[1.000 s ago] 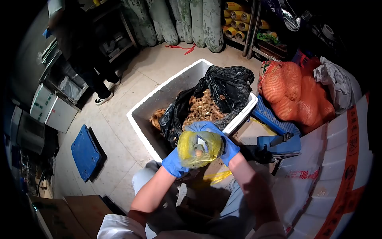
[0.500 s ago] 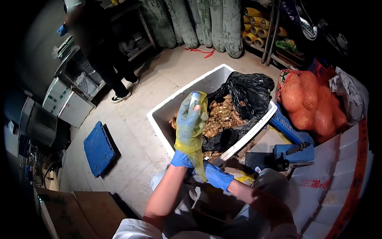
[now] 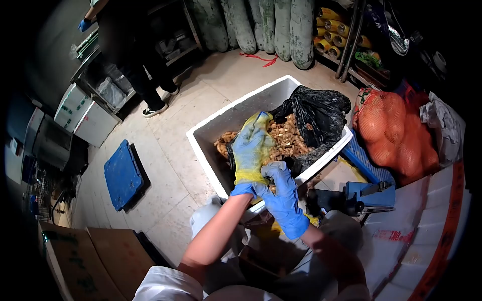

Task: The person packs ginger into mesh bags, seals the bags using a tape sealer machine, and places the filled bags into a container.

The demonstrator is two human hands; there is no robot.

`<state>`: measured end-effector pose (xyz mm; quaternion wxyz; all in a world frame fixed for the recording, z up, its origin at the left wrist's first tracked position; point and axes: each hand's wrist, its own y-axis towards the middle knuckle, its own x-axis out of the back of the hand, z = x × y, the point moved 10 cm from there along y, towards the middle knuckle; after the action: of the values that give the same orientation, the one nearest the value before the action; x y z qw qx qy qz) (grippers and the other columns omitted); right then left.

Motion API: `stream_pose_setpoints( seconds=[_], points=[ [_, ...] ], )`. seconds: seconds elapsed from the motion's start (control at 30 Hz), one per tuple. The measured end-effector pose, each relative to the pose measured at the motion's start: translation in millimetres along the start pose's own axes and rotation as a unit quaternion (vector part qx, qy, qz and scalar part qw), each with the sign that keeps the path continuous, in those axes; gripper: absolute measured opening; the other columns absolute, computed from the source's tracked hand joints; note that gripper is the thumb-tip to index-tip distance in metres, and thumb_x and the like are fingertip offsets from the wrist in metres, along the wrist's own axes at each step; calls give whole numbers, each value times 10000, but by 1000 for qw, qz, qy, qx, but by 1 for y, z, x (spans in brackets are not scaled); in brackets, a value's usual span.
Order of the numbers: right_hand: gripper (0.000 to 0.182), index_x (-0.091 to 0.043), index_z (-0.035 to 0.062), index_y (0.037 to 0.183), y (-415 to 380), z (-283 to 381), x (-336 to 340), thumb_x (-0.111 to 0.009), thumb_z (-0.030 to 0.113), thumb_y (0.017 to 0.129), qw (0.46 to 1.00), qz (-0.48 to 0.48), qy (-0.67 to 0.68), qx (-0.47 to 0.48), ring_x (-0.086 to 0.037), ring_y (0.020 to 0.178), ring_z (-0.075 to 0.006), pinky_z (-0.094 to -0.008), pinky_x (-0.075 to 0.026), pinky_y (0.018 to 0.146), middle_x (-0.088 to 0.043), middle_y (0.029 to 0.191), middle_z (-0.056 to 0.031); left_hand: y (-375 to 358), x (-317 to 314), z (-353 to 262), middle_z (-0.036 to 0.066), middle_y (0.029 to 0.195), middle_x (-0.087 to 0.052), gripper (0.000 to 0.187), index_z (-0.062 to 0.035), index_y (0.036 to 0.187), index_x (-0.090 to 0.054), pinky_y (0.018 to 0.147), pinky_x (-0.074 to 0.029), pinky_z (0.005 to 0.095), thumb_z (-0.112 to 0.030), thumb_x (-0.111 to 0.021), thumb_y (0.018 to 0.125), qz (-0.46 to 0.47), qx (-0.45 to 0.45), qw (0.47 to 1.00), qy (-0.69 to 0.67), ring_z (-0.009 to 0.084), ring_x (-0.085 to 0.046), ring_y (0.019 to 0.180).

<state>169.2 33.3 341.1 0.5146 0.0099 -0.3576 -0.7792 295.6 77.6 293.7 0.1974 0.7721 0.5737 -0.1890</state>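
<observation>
My left hand, in a blue glove, is inside a yellow mesh net that covers it down to the wrist. My right hand, also blue-gloved, has its fingers bent at the net's lower edge by the left wrist. Both hands are over the near side of a white foam box. Ginger pieces fill the box, and a black plastic bag lies crumpled over its right part.
Red mesh sacks stand at the right, beside a blue scale. A blue lid lies on the floor at left. A person stands at the upper left. Winter melons lean at the back.
My right hand has come up from below the left wrist to the net's lower edge. My left hand has tilted to the right, and the net's hanging end has been drawn up.
</observation>
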Motion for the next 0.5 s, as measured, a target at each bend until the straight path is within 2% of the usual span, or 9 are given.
stream_pose_setpoints(
  seconds=[0.03, 0.1, 0.17, 0.23, 0.3, 0.37, 0.43, 0.47, 0.5],
  points=[
    [263, -501, 8, 929, 3, 0, 2, -622, 96, 712, 1000, -9, -16, 5, -489, 790, -222, -296, -408, 699, -499, 916, -115, -3, -6, -25, 44, 959, -563, 300, 11, 1098, -494, 584, -392, 148, -43, -525, 804, 6, -127, 961, 247, 41, -490, 702],
    [134, -526, 0, 874, 12, 3, 20, -555, 65, 760, 997, -72, 29, 22, -490, 770, -198, -285, -400, 692, -496, 801, -103, -14, -27, -44, 55, 988, -560, 311, 25, 1110, -480, 622, -395, 151, -40, -519, 808, 13, -248, 843, 477, 45, -490, 743],
    [108, -505, 3, 873, 12, -22, 21, -519, 81, 799, 981, -71, 135, -123, -464, 738, -150, -274, -395, 667, -481, 765, -83, -9, -9, -25, 52, 984, -562, 308, 20, 1107, -482, 642, -397, 154, -62, -523, 813, -5, -113, 981, 158, 53, -494, 755],
    [100, -485, 4, 852, 6, -34, 18, -507, 93, 813, 970, -89, 171, -145, -445, 722, -138, -271, -393, 654, -475, 752, -74, -6, 6, 9, 46, 964, -566, 286, 11, 1085, -496, 656, -397, 157, -86, -528, 817, -70, 14, 991, -112, 61, -497, 756],
    [105, -466, 5, 831, 3, -45, 16, -495, 106, 827, 959, -106, 205, -165, -426, 706, -126, -268, -391, 641, -470, 739, -66, -16, -2, -12, 38, 910, -566, 224, -6, 1013, -526, 655, -394, 160, -104, -544, 812, -37, -122, 971, 202, 67, -498, 753],
    [193, -415, 10, 822, 5, -46, 3, -543, 154, 806, 977, -28, 115, -176, -401, 657, -131, -271, -386, 610, -450, 713, -61, -7, 17, 11, 36, 888, -552, 197, -38, 984, -514, 680, -424, 207, -94, -554, 799, -83, -78, 980, 164, 103, -520, 775],
    [300, -397, 19, 839, 9, -31, 6, -619, 201, 751, 983, -29, 134, -122, -401, 614, -143, -283, -389, 576, -435, 690, -70, -7, 17, -14, 17, 819, -536, 194, -28, 973, -499, 650, -422, 191, -71, -557, 793, -119, -151, 969, 153, 71, -501, 742],
    [345, -391, 26, 851, 10, -25, 6, -650, 211, 720, 986, 2, 99, -133, -404, 599, -157, -292, -390, 564, -430, 688, -76, -6, 15, -4, 8, 790, -524, 190, -15, 961, -490, 624, -419, 186, -57, -559, 788, -99, -95, 990, -21, 68, -487, 699],
    [393, -385, 32, 863, 9, -21, 3, -681, 221, 688, 987, 35, 65, -140, -406, 583, -171, -300, -391, 551, -425, 685, -81, -4, 19, -9, 9, 789, -530, 163, -8, 936, -508, 596, -415, 174, -47, -560, 787, -120, -106, 986, 36, 61, -484, 676]
  ],
)
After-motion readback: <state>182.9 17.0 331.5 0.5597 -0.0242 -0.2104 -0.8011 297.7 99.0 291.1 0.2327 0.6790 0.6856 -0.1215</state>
